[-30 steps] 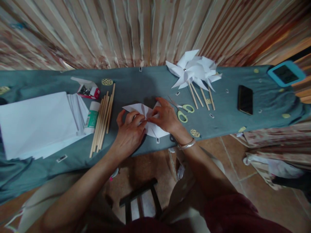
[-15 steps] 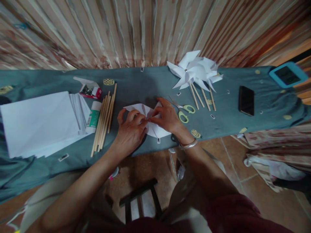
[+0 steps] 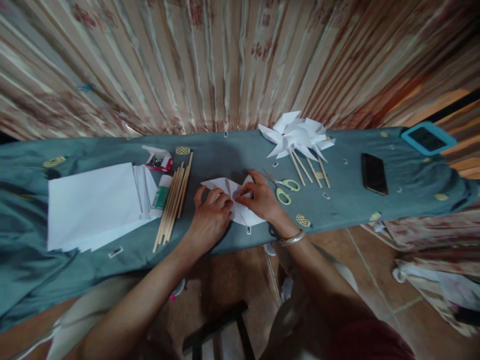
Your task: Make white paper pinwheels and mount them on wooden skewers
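Observation:
Between both hands on the cloth lies a white paper pinwheel (image 3: 243, 216), its points folded in towards the middle. My left hand (image 3: 210, 212) presses on its left side, fingers bent and thumb at the centre. From the right, my right hand (image 3: 260, 196) pinches the paper at that same centre, a bracelet on its wrist. Whether a small pin sits under the fingertips I cannot make out. Just right of my right hand lie scissors (image 3: 284, 191) with green handles. Wooden sticks (image 3: 174, 200) lie in a bundle left of my left hand.
Left of the sticks are a glue stick (image 3: 161, 194), a small red-and-white box (image 3: 159, 159) of metal pins and a stack of white paper (image 3: 93, 205). Finished pinwheels (image 3: 296, 135) on sticks, a black phone (image 3: 374, 173) and a blue-framed device (image 3: 428, 138) occupy the right side.
The camera view has tilted up, so the table things appear lower. Both hands stay at the middle of the paper pinwheel, with only slight finger movement.

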The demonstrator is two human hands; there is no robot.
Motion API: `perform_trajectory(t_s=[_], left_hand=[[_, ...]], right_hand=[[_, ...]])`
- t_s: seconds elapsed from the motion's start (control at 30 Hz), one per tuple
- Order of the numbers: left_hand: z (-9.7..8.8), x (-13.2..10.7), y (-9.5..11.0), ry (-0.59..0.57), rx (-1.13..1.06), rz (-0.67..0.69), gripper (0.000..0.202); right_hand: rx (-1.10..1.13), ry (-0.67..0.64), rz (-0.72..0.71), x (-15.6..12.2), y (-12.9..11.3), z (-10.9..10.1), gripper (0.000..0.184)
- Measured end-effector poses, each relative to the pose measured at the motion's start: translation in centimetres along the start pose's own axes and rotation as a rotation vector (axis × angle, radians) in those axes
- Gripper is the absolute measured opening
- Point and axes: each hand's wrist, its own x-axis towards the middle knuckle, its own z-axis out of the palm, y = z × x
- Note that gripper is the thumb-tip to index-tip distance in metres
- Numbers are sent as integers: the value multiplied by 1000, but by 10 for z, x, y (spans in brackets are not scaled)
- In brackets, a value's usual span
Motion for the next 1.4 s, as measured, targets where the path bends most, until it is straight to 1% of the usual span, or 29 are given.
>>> perform_trajectory(t_s=[0.17,0.3,0.5,0.77,1.03,1.2,1.4], left_hand=[[-1,-1,1,12,3,-11,21],[0,-3,0,25,-8,-14,23],[2,-4,-1,38,-16,14,23],[-1,-3,0,29,-60,-14,23],[1,-4,-1,43,-29,-5,22],[1,-5,-1,43,-23,-7,26],[1,-4,-1,22,-12,-12,26]], right_hand=[[-1,8,32,0,1,4,4],[8,5,24,1,1,5,4],[-3,3,36,2,3,5,5],[-42,-1,52,2,1,5,7],[-49,32,34,2,3,8,7],[-49,27,35,1,2,8,6],[-37,29,40,1,1,7,6]])
